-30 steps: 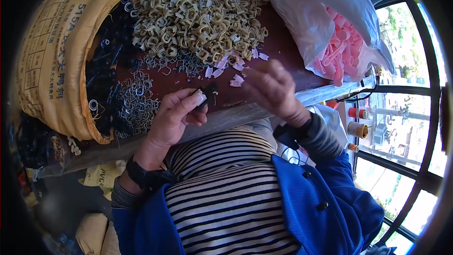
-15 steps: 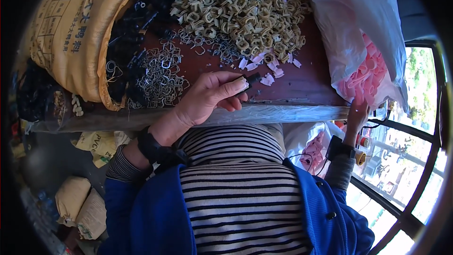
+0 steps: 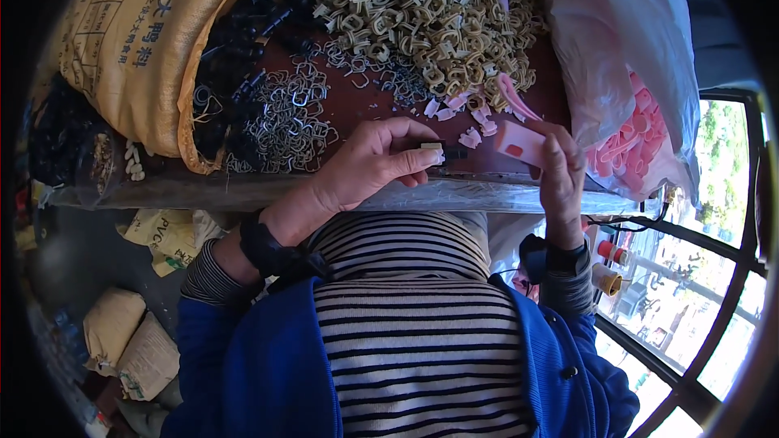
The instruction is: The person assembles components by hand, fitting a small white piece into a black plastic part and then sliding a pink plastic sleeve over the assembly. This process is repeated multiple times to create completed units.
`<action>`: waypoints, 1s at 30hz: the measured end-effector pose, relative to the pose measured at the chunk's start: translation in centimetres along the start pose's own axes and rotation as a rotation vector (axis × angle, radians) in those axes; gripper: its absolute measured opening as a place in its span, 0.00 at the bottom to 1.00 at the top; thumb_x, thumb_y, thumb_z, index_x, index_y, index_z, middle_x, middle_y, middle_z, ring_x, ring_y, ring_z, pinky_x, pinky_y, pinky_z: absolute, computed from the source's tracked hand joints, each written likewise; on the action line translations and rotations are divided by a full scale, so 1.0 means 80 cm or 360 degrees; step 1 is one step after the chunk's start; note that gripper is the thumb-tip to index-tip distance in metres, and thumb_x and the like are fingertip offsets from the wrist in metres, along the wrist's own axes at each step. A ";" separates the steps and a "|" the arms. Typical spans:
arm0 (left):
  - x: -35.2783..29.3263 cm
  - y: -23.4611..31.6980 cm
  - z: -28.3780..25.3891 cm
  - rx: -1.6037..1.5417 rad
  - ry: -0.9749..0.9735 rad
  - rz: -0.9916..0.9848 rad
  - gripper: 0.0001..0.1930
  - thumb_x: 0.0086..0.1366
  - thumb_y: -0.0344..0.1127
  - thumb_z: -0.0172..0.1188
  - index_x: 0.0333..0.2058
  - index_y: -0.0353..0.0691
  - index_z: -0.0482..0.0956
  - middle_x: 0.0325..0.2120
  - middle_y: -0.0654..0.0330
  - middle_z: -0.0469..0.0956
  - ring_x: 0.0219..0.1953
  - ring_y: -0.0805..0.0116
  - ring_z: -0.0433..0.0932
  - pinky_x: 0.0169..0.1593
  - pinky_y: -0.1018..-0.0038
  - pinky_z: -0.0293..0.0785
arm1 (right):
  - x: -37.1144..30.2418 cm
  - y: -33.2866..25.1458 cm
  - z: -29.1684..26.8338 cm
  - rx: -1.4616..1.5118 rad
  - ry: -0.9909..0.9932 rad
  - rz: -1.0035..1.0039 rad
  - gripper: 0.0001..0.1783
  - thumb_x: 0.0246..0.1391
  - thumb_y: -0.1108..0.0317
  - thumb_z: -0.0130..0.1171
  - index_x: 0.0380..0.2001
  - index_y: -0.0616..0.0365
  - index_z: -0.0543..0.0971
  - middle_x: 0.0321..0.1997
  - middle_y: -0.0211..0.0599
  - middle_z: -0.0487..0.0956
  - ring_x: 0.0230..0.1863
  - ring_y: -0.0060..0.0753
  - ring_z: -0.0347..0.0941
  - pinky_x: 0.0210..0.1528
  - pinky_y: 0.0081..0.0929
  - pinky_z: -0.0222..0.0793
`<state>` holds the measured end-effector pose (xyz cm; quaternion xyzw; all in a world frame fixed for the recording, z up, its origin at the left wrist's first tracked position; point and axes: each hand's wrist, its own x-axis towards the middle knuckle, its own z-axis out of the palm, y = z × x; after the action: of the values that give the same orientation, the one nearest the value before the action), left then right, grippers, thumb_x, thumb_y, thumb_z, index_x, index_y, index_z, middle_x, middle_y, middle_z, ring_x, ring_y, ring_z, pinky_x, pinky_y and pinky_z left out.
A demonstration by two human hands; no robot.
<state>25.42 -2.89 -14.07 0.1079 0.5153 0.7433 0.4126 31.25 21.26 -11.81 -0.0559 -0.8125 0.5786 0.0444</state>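
My left hand (image 3: 375, 161) is closed over the table's front edge, thumb against bent fingers, gripping a small black plastic part (image 3: 459, 152) that juts out to the right. A small beige piece (image 3: 430, 146) shows at its thumb tip. To the right, my right hand (image 3: 561, 172) pinches a pink plastic piece (image 3: 519, 143) with a reddish slot in its flat face and a curved strip rising behind it. The two held pieces are close but apart. Just beyond them lie several pale pink bits (image 3: 469, 139).
A heap of beige plastic clips (image 3: 422, 28) covers the far middle. Bent metal wire rings (image 3: 284, 118) lie left, beside a yellow sack (image 3: 146, 57) of black parts. At right, a white bag (image 3: 596, 40) holds pink pieces (image 3: 629, 154). The table's front edge (image 3: 487, 195) is wrapped in plastic.
My right hand has come from the bag's mouth at right to the middle, bringing a pink piece. My left hand stays nearly in place, still holding the black part.
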 end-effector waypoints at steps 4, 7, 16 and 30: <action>-0.007 -0.001 -0.010 0.0100 0.0024 0.0078 0.13 0.55 0.33 0.55 0.37 0.32 0.70 0.23 0.64 0.72 0.22 0.81 0.70 0.27 0.85 0.68 | 0.012 -0.009 0.036 0.0081 -0.0244 0.0072 0.23 0.52 0.50 0.43 0.32 0.62 0.74 0.19 0.26 0.71 0.15 0.11 0.58 0.16 0.10 0.48; -0.011 -0.003 -0.011 0.0118 0.0067 0.0120 0.12 0.53 0.33 0.56 0.35 0.33 0.71 0.22 0.65 0.71 0.21 0.82 0.69 0.25 0.86 0.67 | 0.013 -0.021 0.052 0.0135 -0.0331 0.0167 0.26 0.51 0.47 0.42 0.30 0.62 0.74 0.18 0.26 0.71 0.13 0.10 0.56 0.14 0.10 0.47; -0.008 -0.005 -0.012 0.0149 -0.0014 0.0147 0.12 0.51 0.32 0.59 0.33 0.32 0.73 0.21 0.64 0.72 0.20 0.83 0.68 0.24 0.88 0.67 | 0.010 -0.021 0.060 0.0319 -0.0547 0.0504 0.30 0.52 0.43 0.37 0.28 0.62 0.74 0.13 0.27 0.70 0.10 0.08 0.52 0.11 0.08 0.44; -0.004 0.003 -0.016 0.0184 0.0083 0.0015 0.13 0.53 0.33 0.56 0.36 0.32 0.73 0.21 0.62 0.74 0.21 0.81 0.70 0.25 0.87 0.68 | 0.005 -0.024 0.061 0.0305 -0.0625 0.0426 0.30 0.50 0.43 0.41 0.38 0.61 0.74 0.15 0.25 0.68 0.13 0.10 0.55 0.15 0.09 0.50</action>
<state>24.76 -4.00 -14.38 0.1147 0.5674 0.7168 0.3886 30.09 16.10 -11.56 -0.0451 -0.7325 0.6533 -0.1861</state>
